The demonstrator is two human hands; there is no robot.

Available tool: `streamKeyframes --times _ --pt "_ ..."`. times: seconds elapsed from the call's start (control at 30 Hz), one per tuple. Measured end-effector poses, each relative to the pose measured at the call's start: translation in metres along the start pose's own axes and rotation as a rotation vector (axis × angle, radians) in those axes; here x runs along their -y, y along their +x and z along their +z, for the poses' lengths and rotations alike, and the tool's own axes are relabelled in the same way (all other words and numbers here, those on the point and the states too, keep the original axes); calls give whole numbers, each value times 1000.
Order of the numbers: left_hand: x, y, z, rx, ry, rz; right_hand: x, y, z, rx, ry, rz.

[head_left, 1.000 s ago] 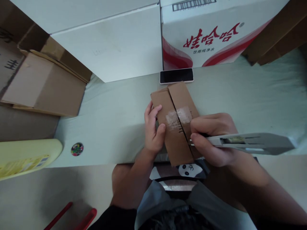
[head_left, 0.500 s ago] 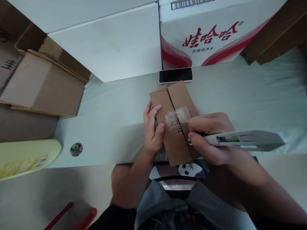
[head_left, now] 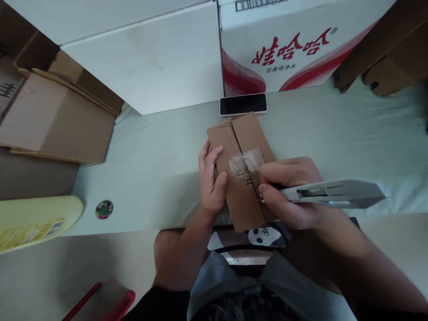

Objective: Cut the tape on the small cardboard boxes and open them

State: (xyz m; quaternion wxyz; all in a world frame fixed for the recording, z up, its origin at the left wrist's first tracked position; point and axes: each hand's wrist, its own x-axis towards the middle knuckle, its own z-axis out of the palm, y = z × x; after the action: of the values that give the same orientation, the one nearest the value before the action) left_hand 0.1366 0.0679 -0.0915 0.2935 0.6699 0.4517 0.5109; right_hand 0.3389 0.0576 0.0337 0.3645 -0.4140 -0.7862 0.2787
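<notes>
A small brown cardboard box (head_left: 244,196) lies at the front edge of the table, with clear tape across the seam between its two flaps. My left hand (head_left: 213,180) grips the box's left side, thumb and fingers resting on its top. In my right hand (head_left: 290,189) is a utility knife (head_left: 341,194) with a pale grey body, its back end pointing right. The knife's front end is at the seam, below the tape; the blade is mostly hidden by my fingers.
Behind the box lies a phone (head_left: 243,105), in front of a white carton with red print (head_left: 277,62). Larger brown boxes (head_left: 76,120) stand at the left. A pale yellow bottle (head_left: 36,218) and a round sticker (head_left: 104,209) are near the front left edge.
The whole view has shifted slightly. Both hands, the box and the knife keep nearly the same places relative to one another.
</notes>
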Motion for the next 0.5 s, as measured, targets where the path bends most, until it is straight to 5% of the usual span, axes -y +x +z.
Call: streamKeyframes --times 0.5 --pt "3 -1 -15 73 7 -35 10 -2 -6 -36 138 54"
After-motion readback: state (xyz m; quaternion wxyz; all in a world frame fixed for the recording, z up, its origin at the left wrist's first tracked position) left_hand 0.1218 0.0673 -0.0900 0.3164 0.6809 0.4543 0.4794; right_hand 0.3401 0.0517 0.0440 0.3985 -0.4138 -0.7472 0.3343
